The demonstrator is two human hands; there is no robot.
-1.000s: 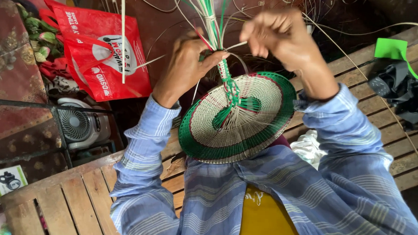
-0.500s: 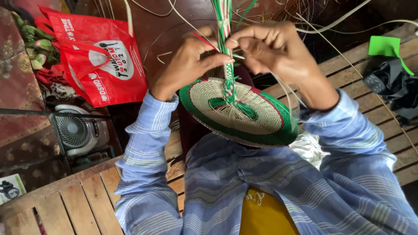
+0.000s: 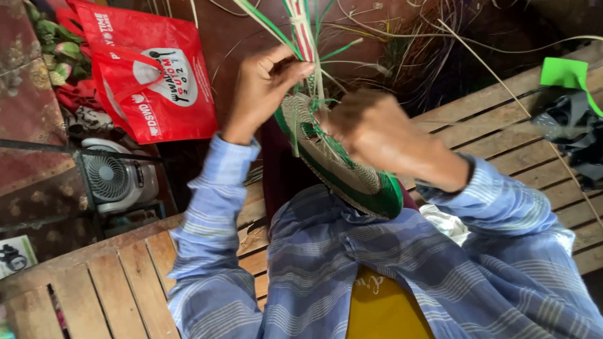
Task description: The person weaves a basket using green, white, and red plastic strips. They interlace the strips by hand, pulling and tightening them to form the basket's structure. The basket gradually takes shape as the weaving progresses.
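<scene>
A round woven disc (image 3: 347, 170), straw-coloured with a green rim, is tilted almost edge-on in front of my chest. My left hand (image 3: 264, 86) pinches the bundle of green and pale loose strands (image 3: 303, 27) that rises from its top. My right hand (image 3: 377, 135) lies over the disc's face, blurred, fingers closed on the weave near the strands. Both arms wear blue striped sleeves.
A red shopping bag (image 3: 149, 81) lies at the left, with a small white fan (image 3: 115, 175) below it. I sit on a wooden slatted bench (image 3: 107, 283). Black cloth (image 3: 587, 141) and a green sheet (image 3: 567, 72) lie on its right end. Loose dry strands (image 3: 415, 52) spread behind.
The disc has turned from face-on to nearly edge-on. My right hand has dropped from above the strands onto the disc's face, while my left hand stays on the strand bundle.
</scene>
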